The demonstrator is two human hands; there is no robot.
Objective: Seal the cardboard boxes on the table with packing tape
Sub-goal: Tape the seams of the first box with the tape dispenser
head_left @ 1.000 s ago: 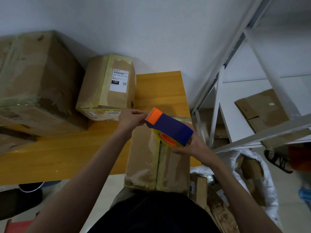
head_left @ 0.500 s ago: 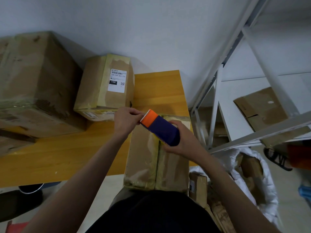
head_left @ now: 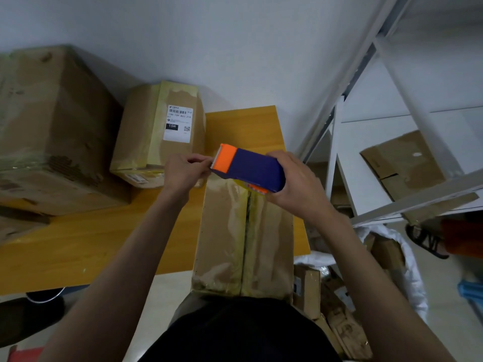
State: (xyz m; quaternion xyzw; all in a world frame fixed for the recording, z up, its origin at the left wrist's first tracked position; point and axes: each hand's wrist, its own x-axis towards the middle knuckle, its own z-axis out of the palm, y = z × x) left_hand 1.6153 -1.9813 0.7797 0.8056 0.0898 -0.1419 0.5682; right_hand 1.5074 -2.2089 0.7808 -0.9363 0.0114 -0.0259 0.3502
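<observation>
A person stands over a long cardboard box (head_left: 243, 231) that lies on the right end of a yellow wooden table (head_left: 78, 246), its near end overhanging the table edge toward the body. The box's top seam runs lengthwise, dark and visible under wrinkled glossy tape. Above the box's far end, the right hand (head_left: 295, 186) grips a blue tape dispenser (head_left: 251, 168) from the right side and beneath, fingers curled round its body, thumb lying along the top. The dispenser's orange serrated end points left, toward the left hand (head_left: 183, 171). That hand's fingers are curled with thumb and forefinger drawn together right at the serrated edge; whether they pinch a tape end cannot be told. An orange roll core shows below the dispenser, just above the box top. Behind the left hand sits a taped box with a white shipping label (head_left: 162, 131), and a large worn box (head_left: 52, 131) occupies the table's left. White metal shelving (head_left: 366, 152) rises at right, holding flattened cardboard (head_left: 402, 163).
</observation>
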